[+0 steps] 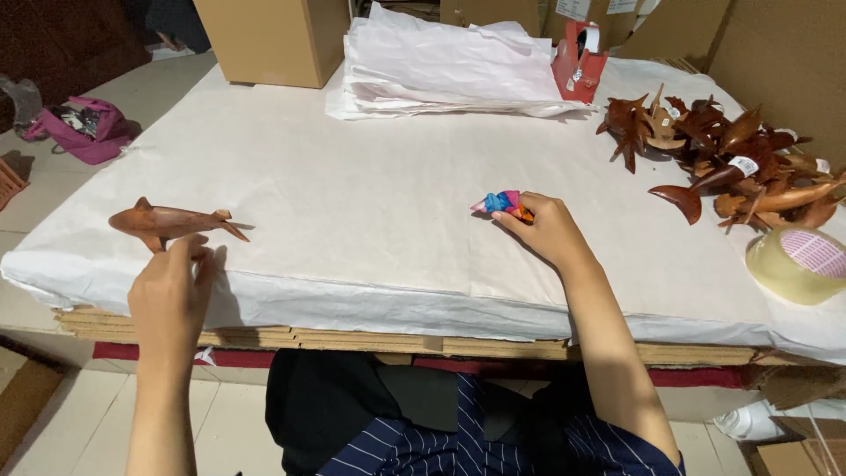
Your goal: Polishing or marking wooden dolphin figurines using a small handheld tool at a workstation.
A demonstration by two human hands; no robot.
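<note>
My left hand (170, 286) holds a brown carved wooden dolphin (172, 222) by its underside, just above the left front part of the white paper sheet (370, 194). My right hand (546, 231) rests on the paper near the middle, its fingers closed on a small multicoloured object (504, 204) in pink, blue and orange that lies on the sheet.
A heap of several more wooden dolphins (731, 159) lies at the right. A roll of clear tape (797, 263) sits near the right front edge. A stack of white paper (449, 66), a red tape dispenser (577, 53) and cardboard boxes (273, 40) stand at the back. A pink bag (84, 128) is on the floor left.
</note>
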